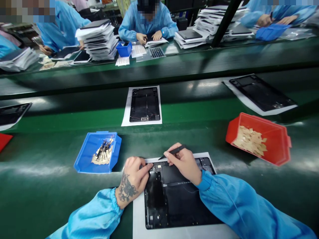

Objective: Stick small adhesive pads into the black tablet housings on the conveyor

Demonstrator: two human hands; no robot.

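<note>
An opened black tablet point(178, 199) with its inner parts showing lies on a white sheet point(139, 212) in front of me. My left hand point(133, 176) rests at its upper left corner, fingers curled and pressed on the edge; anything small under the fingertips is hidden. Held in a pinch by my right hand point(184, 162) is a pair of black tweezers point(177, 150), slanting down to the left. Their tip is close to the tablet's top edge, just right of my left fingers; whether it touches cannot be made out.
A blue bin point(83, 159) with thin dark strips stands to the left, a red bin point(276, 146) with beige pieces to the right. Another opened tablet point(146, 104) lies on the green belt ahead. Across it, co-workers in blue sit beside paper stacks point(98, 41).
</note>
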